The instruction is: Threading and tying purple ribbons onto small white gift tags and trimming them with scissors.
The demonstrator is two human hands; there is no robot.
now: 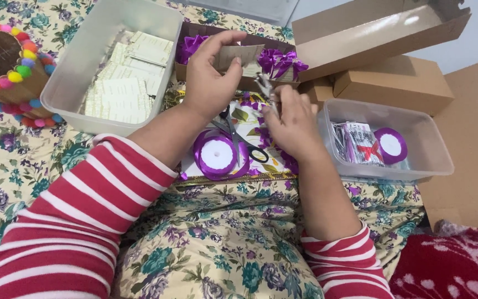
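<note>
My left hand [210, 77] pinches a small beige card [239, 55] between thumb and fingers, above a brown box [217, 30] of purple ribbon bows [280, 61]. My right hand [290, 123] is closed around a small silvery object [264, 84], raised towards the card's lower edge; what the object is I cannot tell. Below the hands lie a spool of purple ribbon [218, 156] and black-handled scissors [245, 145] on a patterned sheet. Both arms wear red and white striped sleeves.
A clear plastic tub [84, 61] of printed cards stands at the left, beside a wooden holder with coloured pompoms [8, 69]. Another clear tub [427, 149] at the right holds packets and a purple spool. Brown cardboard boxes [394, 83] sit behind it. Floral cloth [222, 243] covers everything.
</note>
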